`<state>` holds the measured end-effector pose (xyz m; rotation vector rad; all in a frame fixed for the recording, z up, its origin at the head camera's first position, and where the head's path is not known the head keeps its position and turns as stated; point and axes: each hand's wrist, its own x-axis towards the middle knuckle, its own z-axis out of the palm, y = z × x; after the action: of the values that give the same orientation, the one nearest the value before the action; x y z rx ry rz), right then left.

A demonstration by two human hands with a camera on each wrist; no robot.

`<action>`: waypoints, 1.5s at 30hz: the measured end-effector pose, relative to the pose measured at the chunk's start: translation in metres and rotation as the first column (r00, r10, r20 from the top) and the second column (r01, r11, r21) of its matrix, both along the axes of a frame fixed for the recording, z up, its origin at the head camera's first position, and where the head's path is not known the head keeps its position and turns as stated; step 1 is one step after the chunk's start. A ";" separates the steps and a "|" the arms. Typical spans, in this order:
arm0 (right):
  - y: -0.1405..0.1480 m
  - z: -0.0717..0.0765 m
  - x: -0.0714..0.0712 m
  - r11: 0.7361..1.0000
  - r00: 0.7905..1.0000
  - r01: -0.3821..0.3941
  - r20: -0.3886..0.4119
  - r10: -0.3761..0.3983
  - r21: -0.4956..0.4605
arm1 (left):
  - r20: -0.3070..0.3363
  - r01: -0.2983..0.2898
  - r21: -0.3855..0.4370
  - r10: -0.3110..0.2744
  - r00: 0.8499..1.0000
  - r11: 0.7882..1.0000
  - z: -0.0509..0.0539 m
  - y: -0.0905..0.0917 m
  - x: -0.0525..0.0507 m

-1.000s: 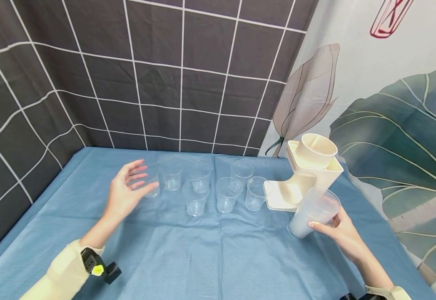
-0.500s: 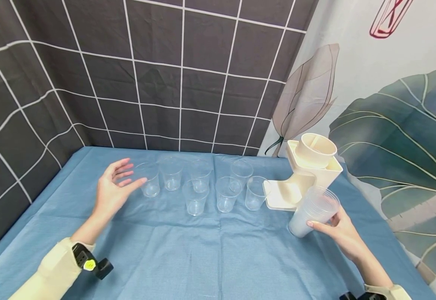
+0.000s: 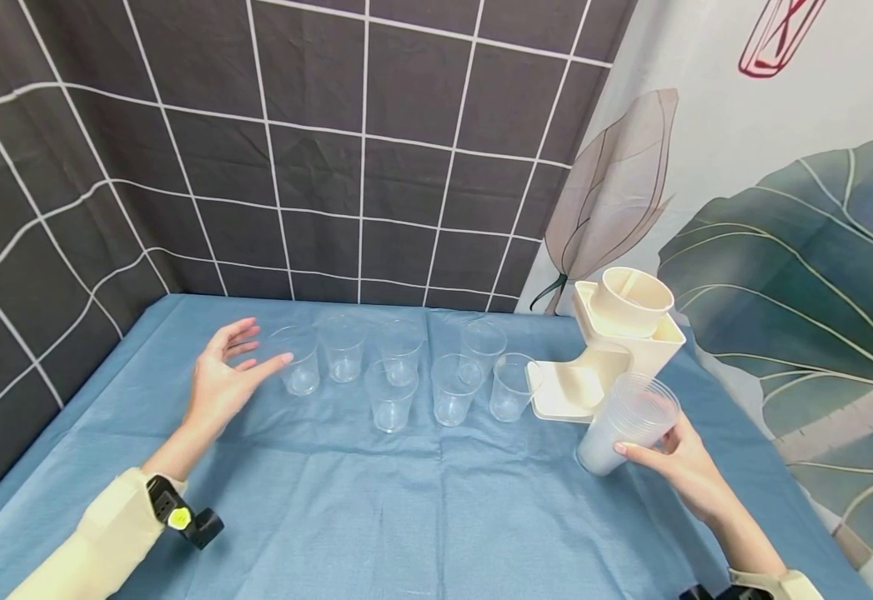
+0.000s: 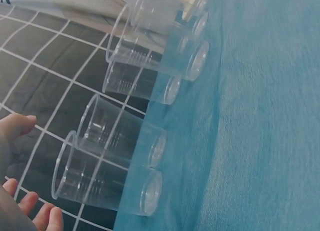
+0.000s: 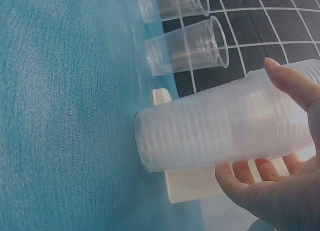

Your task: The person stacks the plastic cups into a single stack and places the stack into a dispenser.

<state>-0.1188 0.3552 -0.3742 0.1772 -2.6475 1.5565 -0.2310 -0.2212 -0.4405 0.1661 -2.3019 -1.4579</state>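
Observation:
My left hand [image 3: 218, 379] hovers just left of the leftmost clear plastic cup [image 3: 303, 379], fingers spread and nothing held. In the left wrist view its thumb and fingertips stand apart from the nearest cup [image 4: 107, 178]. My right hand [image 3: 687, 467] holds a tall stack of nested plastic cups [image 3: 616, 433], thumb on one side and fingers on the other. The stack [image 5: 200, 131] tilts slightly, its base at the blue cloth. Several single cups, such as a front one [image 3: 393, 408], stand upright in two loose rows between the hands.
Behind the stack stands a cream-coloured holder [image 3: 567, 392] with a round tube [image 3: 634, 304] on top. The rightmost single cup [image 3: 511, 400] is close to its base. A blue cloth [image 3: 376, 525] covers the table, and a dark gridded curtain [image 3: 316, 167] hangs behind.
My left hand has drawn back to the left from the leftmost cup, which now stands apart from it. The right hand and the cup stack have stayed in place.

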 end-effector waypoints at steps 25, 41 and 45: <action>0.000 0.001 0.001 1.000 1.000 0.011 0.016 -0.011 -0.001 | 0.240 0.114 0.023 -0.117 0.964 0.993 0.048 0.028 0.028; -0.001 0.001 0.001 0.999 1.000 -0.015 0.006 0.015 -0.050 | 0.291 0.143 0.059 -0.154 0.944 0.988 0.053 0.037 0.029; -0.001 0.001 0.001 0.999 1.000 -0.016 0.004 0.016 -0.050 | 0.303 0.143 0.039 -0.148 0.941 0.989 0.052 0.039 0.029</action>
<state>-0.1178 0.3545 -0.3736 0.1924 -2.6144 1.6276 -0.2021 -0.1827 -0.3889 0.2468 -2.5970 -1.6220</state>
